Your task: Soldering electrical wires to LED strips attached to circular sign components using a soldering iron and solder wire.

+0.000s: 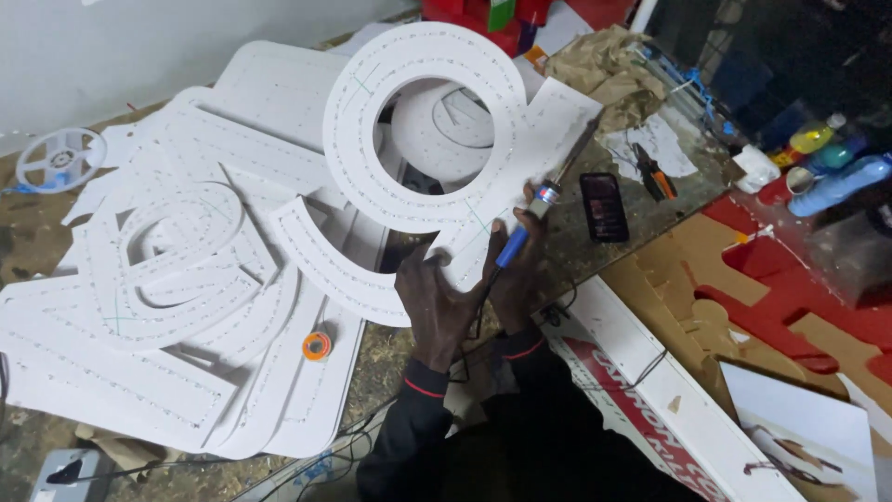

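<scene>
Nearest the camera: dark sleeves with red cuff stripes, both forearms reaching up onto the worktable [576,256].

Left hand [435,299] spread flat, fingers open, pressing on the lower edge of a large white cut-out letter [427,200]; nothing clenched, palm down on the panel. Letter shaped as a ring with a curved tail below and a flat tab to the right; rows of small dots along its outline. Lying at table centre, overlapping other white panels.

Right hand [516,270] just beside the left, closed around the blue handle of a soldering iron [544,200]. Metal shaft pointing up and right across the tab of the letter, tip near the tab's far corner. Contact of tip with panel: cannot tell.

Left of the hands: stack of white letter panels [167,307], same dotted outlines. Small orange tape roll [317,346] resting on that stack, near its lower right edge.

Right of the iron: black phone [604,206] flat on the table, apart from the letter. Beyond it, pliers with orange grips [655,174] on a scrap of white paper.

Farther back: crumpled brown paper [609,70]; white empty reel [58,160] at far left; coloured bottles [827,163] at far right.
</scene>
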